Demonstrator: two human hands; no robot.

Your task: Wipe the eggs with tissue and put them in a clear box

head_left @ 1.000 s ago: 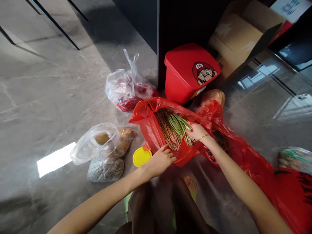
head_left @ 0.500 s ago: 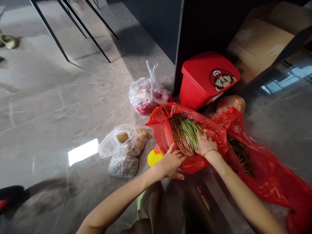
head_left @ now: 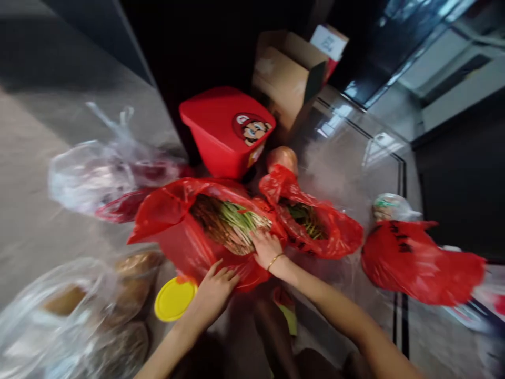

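Observation:
In the middle, an open red plastic bag lies on the floor with a bundle of long thin vegetable stems, brown to green. My right hand, with a thin bracelet at the wrist, rests on the right end of the stems, fingers stretched over them. At the bag's near edge is my left hand, its fingers apart and touching or just above the plastic. A round yellow lid lies beside my left wrist. Right of the stems, a second red bag gapes around dark green leafy stems.
Behind the bags stands a red lidded bin with a cartoon face. A cardboard box is farther back. Clear plastic bags with contents lie left; another red bag sits far right. A dark panel rises behind the bin.
The view has swung right, so the bags and bin appear farther left and the far-right red bag shows whole. My hands stay at the stem bag in much the same pose.

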